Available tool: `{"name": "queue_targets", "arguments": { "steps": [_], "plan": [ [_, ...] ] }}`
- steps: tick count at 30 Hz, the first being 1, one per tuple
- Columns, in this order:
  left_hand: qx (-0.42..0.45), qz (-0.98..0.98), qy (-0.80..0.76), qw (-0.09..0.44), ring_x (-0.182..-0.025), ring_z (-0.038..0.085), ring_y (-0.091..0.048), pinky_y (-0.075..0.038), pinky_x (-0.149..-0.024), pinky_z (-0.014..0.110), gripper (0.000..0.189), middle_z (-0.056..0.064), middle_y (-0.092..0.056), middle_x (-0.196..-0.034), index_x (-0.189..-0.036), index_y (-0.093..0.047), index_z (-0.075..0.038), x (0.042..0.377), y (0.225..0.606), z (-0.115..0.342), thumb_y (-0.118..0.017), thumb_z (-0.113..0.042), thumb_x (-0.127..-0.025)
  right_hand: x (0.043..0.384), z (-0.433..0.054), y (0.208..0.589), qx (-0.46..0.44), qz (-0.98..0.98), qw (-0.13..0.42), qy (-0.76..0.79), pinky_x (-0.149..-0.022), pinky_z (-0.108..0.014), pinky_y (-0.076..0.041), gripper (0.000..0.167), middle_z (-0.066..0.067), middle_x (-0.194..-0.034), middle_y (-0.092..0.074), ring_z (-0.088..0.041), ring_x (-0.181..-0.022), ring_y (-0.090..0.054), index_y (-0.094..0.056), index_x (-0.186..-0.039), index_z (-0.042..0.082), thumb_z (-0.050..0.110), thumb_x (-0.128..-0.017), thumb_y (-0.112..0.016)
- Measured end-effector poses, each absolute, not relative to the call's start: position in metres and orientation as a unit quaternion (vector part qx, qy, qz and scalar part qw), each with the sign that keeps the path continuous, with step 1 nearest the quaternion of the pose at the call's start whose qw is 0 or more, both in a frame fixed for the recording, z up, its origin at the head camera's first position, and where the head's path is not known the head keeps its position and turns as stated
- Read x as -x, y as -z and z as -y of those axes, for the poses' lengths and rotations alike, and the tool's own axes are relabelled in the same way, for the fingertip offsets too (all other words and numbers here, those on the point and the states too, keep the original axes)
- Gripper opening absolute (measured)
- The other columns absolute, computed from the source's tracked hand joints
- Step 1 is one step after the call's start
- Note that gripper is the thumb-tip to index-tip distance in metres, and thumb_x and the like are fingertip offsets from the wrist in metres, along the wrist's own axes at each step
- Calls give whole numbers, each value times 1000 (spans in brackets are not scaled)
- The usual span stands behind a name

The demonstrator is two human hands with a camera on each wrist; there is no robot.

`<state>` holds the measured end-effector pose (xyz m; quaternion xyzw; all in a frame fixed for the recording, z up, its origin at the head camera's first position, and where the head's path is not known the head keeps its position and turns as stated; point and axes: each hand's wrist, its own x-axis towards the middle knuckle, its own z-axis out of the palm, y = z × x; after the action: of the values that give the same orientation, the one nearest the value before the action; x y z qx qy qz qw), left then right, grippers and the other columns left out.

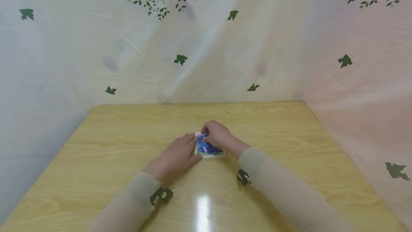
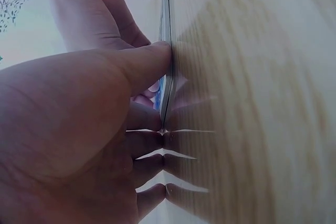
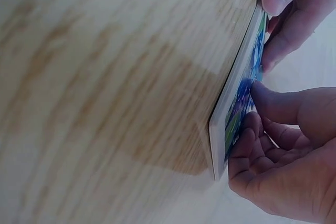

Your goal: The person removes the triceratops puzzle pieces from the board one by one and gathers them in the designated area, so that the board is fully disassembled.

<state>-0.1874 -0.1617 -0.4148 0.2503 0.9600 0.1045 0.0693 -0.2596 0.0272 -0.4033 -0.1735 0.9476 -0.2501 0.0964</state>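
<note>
A small flat picture board (image 1: 210,150) with a pale border and a blue, purple and green picture lies on the table. My left hand (image 1: 178,154) holds its left end, thumb at the near corner and fingertips by the far one. In the left wrist view the left thumb (image 2: 149,61) presses the thin edge of the board (image 2: 167,19). My right hand (image 1: 219,134) bends over the picture from the right. In the right wrist view its thumb (image 3: 273,103) and curled fingers touch the picture; whether a small piece sits between them is hidden.
The wood-grain table (image 1: 128,128) extends around both hands, with a bright light reflection near its front. A pale cloth backdrop (image 1: 206,46) with green leaf prints rises behind and beside it. Small dark devices (image 1: 161,195) are strapped at both wrists.
</note>
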Motion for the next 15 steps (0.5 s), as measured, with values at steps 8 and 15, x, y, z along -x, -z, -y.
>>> {"name": "queue_targets", "arguments": {
  "steps": [8, 15],
  "plan": [
    [-247, -960, -106, 75, -165, 44, -25, -22, -135, 57, 77, 26, -28, -177, -168, -35, 7, 187, 413, 162, -57, -45, -115, 260, -27, 404, 187, -943, 93, 260, -106, -42, -58, 23, -6, -113, -71, -24, -110, -68, -73, -123, 6, 6, -101, -80],
    [-250, -959, -107, 72, -164, 44, -27, -23, -134, 58, 78, 26, -29, -177, -168, -36, 7, 187, 416, 163, -58, -46, -115, 259, -32, 406, 199, -929, 86, 299, -100, -42, -59, 26, -6, -109, -69, -22, -103, -66, -73, -123, 6, 2, -99, -81]
  ]
}}
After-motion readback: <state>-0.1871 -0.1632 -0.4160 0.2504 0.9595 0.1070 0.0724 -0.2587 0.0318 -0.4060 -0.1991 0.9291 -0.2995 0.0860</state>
